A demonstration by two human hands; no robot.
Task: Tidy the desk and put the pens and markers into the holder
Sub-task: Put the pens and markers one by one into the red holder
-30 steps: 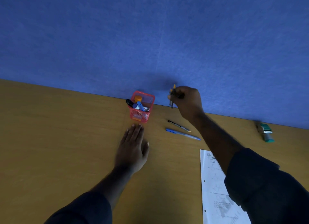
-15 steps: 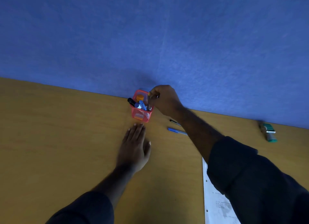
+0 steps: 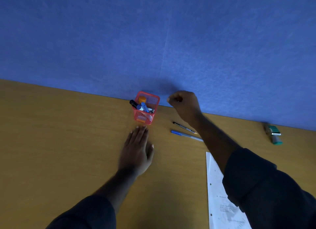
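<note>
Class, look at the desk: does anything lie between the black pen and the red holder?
Nothing visible does. The black pen lies right of the holder with bare desk between them; the right hand hovers above, not blocking.

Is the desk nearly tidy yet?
Partly. The red mesh holder already has several markers and pens standing in it. The right hand is curled beside it, with nothing visible in it; the left hand lies flat on the desk. Left: the black pen, the blue pen, and maybe the green item.
</note>
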